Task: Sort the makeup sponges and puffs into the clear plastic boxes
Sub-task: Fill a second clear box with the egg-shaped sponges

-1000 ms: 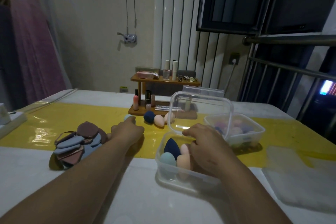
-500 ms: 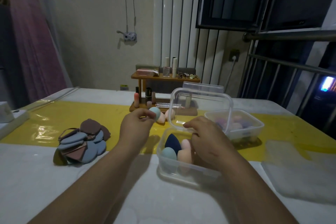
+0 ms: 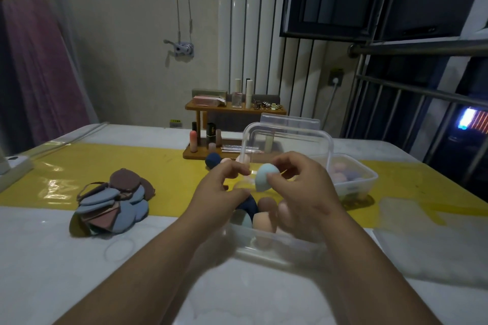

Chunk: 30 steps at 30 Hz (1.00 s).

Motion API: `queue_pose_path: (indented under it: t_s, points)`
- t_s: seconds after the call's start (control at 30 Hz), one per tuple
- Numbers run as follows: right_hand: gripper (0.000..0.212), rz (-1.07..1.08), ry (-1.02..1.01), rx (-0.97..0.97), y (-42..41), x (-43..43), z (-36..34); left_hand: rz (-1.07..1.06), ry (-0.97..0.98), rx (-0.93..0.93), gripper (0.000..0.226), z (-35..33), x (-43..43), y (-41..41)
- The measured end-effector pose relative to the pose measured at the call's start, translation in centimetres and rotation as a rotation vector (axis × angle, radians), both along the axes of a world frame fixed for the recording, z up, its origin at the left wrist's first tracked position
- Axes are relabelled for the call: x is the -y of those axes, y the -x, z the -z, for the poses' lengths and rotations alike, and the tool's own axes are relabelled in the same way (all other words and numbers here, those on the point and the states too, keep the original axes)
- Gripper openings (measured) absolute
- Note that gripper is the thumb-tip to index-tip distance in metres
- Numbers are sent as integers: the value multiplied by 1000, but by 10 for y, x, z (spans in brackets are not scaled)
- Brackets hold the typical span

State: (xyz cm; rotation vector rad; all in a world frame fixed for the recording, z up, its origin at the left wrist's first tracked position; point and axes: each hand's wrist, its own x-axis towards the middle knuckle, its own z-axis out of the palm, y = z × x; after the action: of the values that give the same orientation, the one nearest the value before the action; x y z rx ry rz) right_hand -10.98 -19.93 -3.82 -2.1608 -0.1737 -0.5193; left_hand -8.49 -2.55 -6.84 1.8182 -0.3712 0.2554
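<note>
Blue sponge (image 3: 265, 177): I see it pinched between the thumb and fingers of the right hand (image 3: 303, 192), above the near box (image 3: 264, 250), whose lid (image 3: 290, 140) stands upright behind. The left hand (image 3: 219, 192) hovers just beside it, fingers loosely curled and gripping nothing I can see. Boxed sponges (image 3: 249, 206) lie below. The far box (image 3: 367, 179) sits to the right and the puffs (image 3: 113, 200) to the left, on the table (image 3: 79, 272).

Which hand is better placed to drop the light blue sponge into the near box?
The right hand: it pinches the light blue sponge over the open near box. The left hand is beside the sponge and does not touch it.
</note>
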Motion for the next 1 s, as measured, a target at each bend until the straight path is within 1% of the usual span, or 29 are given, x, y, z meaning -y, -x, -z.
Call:
queue_pose_path:
  t_s: [0.1, 0.17, 0.2, 0.3, 0.5, 0.6, 0.7, 0.8, 1.0]
  points:
    - [11, -11, -33, 4, 2, 5, -6, -77, 18, -173, 30, 2, 1, -3]
    - [18, -40, -20, -24, 4, 7, -10, -80, 61, -284, 31, 1, -1, -5]
    - [20, -50, -7, -37, 4, 9, -11, -72, 70, -305, 29, 1, -2, -5]
    - [24, -57, 32, -63, 2, 11, -9, -106, 38, -262, 26, 2, -6, -6]
    - [16, -76, 152, -103, 1, 11, -5, -208, 42, -240, 25, 4, -16, -12]
    - [17, -80, 223, -179, 0, 12, -3, -206, 53, -240, 24, 4, -17, -14]
    - [10, -77, 292, -252, 0, 12, -3, -204, 49, -243, 25, 5, -17, -15]
    - [16, -46, 362, -296, 1, 12, -3, -203, 41, -240, 24, 6, -17, -15]
    - [12, 5, 386, -332, 4, 13, -7, -197, 48, -246, 24, 5, -17, -13]
